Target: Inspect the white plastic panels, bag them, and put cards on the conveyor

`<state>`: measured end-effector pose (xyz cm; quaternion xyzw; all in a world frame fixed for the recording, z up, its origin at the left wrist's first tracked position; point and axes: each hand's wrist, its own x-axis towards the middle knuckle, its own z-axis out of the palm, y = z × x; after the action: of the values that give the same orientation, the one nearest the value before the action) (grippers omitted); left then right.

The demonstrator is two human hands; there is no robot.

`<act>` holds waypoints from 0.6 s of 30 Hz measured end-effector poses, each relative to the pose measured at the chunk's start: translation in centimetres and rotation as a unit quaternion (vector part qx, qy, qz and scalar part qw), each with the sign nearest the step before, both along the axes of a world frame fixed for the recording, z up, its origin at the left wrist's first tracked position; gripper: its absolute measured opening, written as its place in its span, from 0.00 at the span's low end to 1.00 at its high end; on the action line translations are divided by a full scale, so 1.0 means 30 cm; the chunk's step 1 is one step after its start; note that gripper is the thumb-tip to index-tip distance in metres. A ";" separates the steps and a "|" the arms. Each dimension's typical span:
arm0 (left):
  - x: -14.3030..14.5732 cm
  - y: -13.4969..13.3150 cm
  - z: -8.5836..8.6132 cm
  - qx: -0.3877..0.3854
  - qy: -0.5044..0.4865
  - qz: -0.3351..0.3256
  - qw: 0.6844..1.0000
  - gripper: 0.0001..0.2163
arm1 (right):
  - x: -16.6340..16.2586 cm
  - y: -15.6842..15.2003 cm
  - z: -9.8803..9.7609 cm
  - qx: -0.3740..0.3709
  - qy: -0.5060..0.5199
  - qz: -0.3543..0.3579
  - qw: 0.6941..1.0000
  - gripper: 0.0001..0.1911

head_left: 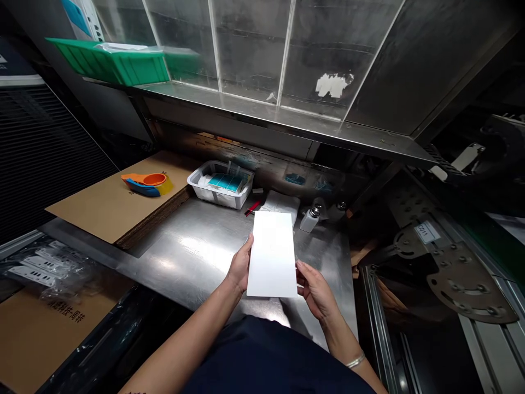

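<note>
A plain white rectangular panel [273, 254] is held upright in portrait above the steel worktop [192, 251]. My left hand [240, 268] grips its left edge, thumb near the upper part of that edge. My right hand [315, 290] holds the lower right edge with fingertips against it. A bracelet is on my right wrist. The panel's face is blank and brightly lit.
A white tray [219, 192] with blue-green pieces sits at the back. Behind the panel lie white sheets [283, 202], a red pen [253, 208] and a small pump bottle [310, 218]. A cardboard stack [118, 205] carrying an orange tape dispenser [147, 183] is left; a conveyor machine [451, 273] right.
</note>
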<state>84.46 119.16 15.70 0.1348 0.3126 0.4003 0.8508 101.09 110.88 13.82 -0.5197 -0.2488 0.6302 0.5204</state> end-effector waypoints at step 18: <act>0.028 -0.080 0.025 0.124 0.064 0.027 0.990 0.25 | -0.076 0.101 0.081 0.131 -0.124 -0.015 0.984 0.31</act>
<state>85.30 116.77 16.44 0.2566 0.3181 0.4491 0.7945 98.81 113.92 16.23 -0.5245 -0.3838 0.5152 0.5587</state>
